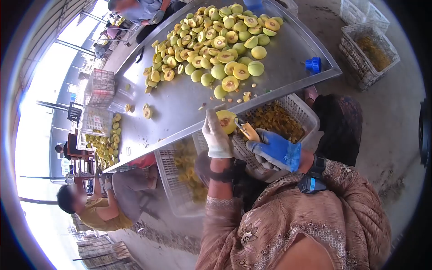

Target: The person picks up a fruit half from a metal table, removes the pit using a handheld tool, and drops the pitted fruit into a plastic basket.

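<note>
My left hand (217,134), in a white glove, holds a halved yellow-green fruit (226,122) with its cut face showing, near the metal table's edge. In a blue and grey glove, my right hand (275,148) grips the wooden handle of a small tool (248,131). The tool's metal end touches or nearly touches the cut face. Beyond my hands, a heap of halved fruit (218,42) lies on the metal table (175,105). Below the fruit and tool is a white crate (310,118) holding brownish-yellow pieces.
A blue cup-like object (313,65) sits near the table's right corner. Another crate (164,168) stands below the table edge. More crates (360,74) are at the upper right. One person (105,207) sits at the lower left, another (144,11) across the table.
</note>
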Demonstrator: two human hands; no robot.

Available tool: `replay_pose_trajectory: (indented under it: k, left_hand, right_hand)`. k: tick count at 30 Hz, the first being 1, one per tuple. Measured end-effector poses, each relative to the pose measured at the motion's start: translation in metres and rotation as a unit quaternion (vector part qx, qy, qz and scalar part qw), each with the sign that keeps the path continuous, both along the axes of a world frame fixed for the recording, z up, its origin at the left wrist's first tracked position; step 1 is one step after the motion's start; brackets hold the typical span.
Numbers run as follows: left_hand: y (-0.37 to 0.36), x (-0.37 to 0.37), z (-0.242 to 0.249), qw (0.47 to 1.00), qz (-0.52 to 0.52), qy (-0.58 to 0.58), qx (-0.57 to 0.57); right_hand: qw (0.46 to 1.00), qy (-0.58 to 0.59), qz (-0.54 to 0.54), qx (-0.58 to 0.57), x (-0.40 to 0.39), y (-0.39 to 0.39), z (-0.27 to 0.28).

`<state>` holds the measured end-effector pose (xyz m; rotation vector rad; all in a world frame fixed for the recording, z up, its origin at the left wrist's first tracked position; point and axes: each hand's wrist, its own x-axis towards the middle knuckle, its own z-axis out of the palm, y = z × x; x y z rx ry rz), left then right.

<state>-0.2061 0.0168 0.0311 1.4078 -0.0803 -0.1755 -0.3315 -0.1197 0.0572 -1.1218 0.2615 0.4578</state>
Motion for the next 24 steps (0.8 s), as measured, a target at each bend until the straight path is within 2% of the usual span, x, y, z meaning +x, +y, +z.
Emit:
replay_pose_trajectory:
  k: [6, 9, 12, 17, 21, 22, 24]
  left_hand:
    - [0.001, -0.032, 0.002, 0.999, 0.033, -0.038, -0.008]
    - [0.002, -0.044, 0.003, 0.996, 0.055, -0.069, 0.022]
    - [0.001, -0.052, 0.002, 0.986, 0.076, -0.138, 0.056]
    - [-0.001, -0.065, 0.003, 0.972, 0.089, -0.208, 0.058]
    - [0.015, -0.063, 0.032, 0.991, -0.112, -0.066, 0.033]
    - [0.019, -0.062, 0.046, 0.982, -0.184, -0.03, -0.012]
    - [0.018, -0.059, 0.05, 0.979, -0.194, -0.05, 0.036]
  right_hand:
    - [0.999, -0.028, -0.015, -0.005, -0.009, 0.014, 0.007]
    - [0.995, -0.094, -0.023, -0.034, -0.012, 0.027, -0.002]
    - [0.999, -0.03, 0.021, 0.0, -0.019, 0.022, 0.01]
    - [0.996, -0.065, 0.066, -0.006, -0.025, 0.023, 0.004]
    - [0.988, -0.103, 0.117, -0.001, -0.027, 0.009, 0.0]
    - [0.986, -0.114, 0.121, 0.004, -0.029, 0.007, 0.0]
    - [0.981, -0.14, 0.131, 0.013, -0.032, 0.002, 0.007]
